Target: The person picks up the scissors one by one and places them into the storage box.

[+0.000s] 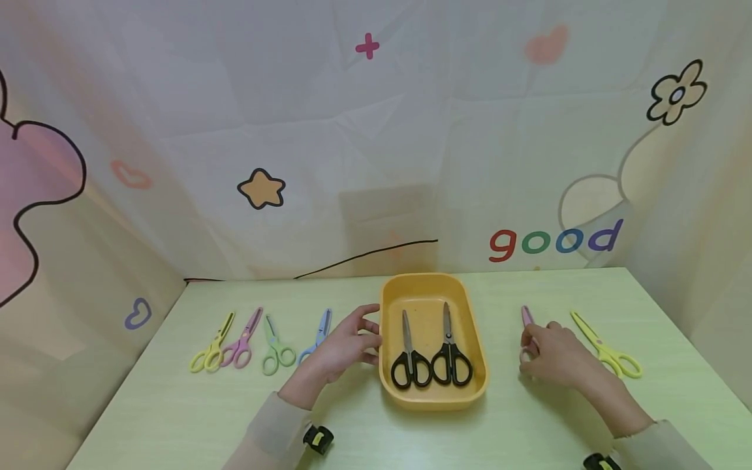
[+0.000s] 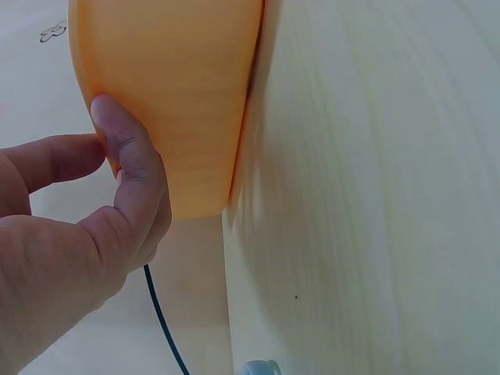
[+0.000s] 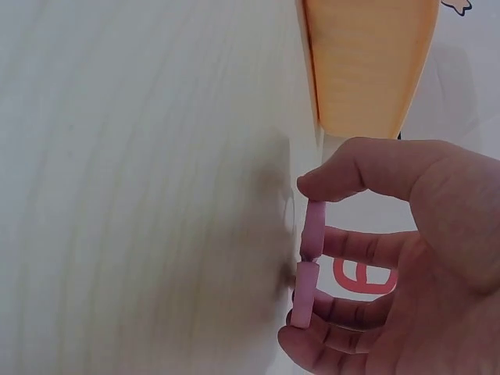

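My right hand (image 1: pixel 555 352) pinches the handle loops of a pair of pink scissors (image 3: pixel 312 230) between thumb and fingers. Its pink blade end points away from me in the head view, and the hand covers much of the rest. To its left is a yellow plastic tray (image 1: pixel 431 399), in which two pairs of black-handled scissors lie side by side, one on the left (image 1: pixel 409 359) and one on the right (image 1: pixel 448 329). My left hand (image 1: pixel 346 343) touches the tray's left wall with its fingertips; in the left wrist view a finger (image 2: pixel 125 133) rests against the outer wall.
Left of the tray lie yellow scissors (image 1: pixel 219 344), pink-purple scissors (image 1: pixel 249 329), green scissors (image 1: pixel 272 333) and blue scissors (image 1: pixel 322 326), the last partly behind my left hand. Another yellow pair (image 1: pixel 589 331) lies beyond my right hand. A printed curtain (image 1: pixel 399 143) hangs behind the table.
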Tool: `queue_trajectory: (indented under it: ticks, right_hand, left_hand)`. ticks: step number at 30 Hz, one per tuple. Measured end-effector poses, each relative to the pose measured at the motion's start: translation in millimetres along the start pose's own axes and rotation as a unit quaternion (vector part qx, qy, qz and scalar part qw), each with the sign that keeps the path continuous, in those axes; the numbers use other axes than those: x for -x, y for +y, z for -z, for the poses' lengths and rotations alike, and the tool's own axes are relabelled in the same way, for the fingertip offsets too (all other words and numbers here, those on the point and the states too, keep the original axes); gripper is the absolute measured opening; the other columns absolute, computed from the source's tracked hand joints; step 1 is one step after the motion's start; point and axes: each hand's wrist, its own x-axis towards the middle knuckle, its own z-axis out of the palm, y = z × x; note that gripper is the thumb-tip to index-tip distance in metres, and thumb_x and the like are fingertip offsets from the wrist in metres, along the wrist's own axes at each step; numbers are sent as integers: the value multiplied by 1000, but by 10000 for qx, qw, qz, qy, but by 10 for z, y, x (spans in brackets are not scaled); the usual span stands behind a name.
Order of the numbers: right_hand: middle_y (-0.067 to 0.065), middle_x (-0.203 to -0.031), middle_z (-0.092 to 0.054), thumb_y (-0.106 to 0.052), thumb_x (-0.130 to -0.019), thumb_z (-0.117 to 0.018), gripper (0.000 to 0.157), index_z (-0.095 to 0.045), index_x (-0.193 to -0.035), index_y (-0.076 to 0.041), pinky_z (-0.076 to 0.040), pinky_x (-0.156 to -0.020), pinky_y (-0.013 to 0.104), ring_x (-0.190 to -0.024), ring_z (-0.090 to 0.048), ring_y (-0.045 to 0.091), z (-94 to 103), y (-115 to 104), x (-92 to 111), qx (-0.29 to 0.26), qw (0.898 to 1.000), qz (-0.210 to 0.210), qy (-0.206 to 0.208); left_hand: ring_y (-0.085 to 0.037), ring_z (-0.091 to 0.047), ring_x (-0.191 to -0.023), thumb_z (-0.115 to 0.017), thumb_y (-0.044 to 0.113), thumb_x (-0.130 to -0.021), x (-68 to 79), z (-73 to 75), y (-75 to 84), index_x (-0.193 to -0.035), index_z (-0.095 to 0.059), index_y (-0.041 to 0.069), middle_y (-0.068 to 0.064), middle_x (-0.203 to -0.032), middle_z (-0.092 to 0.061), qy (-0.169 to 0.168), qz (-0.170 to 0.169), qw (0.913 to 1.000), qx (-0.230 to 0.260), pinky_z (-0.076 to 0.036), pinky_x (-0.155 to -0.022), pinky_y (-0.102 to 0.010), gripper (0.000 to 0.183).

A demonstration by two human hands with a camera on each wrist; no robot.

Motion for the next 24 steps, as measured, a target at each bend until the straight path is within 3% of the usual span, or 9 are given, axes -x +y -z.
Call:
queue_trajectory:
  ticks: [8,17,24]
  right_hand:
    - [8,-85,-49,-17,-81,-80,28,-63,-101,-9,-40,-63,37,-80,-46,26,17,-40,6,-38,9999,31,118]
    - [8,-84,-46,-20,-77,-82,36,-59,-102,-8,-36,-61,37,-80,-45,27,134,-198,46,-59,9978,285,602]
    - [7,-84,-45,-23,-76,-77,34,-59,-102,-9,-33,-62,38,-79,-44,27,202,-365,84,2,9943,485,951]
  left_hand:
    - [-24,-61,-86,-57,-5,-98,-2,3,-3,-156,-29,-1,-20,-117,-47,-15,-6,10000,6,-59,-71,-34,65]
    - [-25,-61,-88,-56,-5,-98,-13,4,-6,-157,-28,-1,-21,-118,-46,-30,15,10000,24,-59,-71,-34,65]
    - [-25,-61,-87,-56,-5,-98,-7,5,-10,-156,-29,0,-18,-116,-47,5,37,10000,1,-59,-71,-34,64]
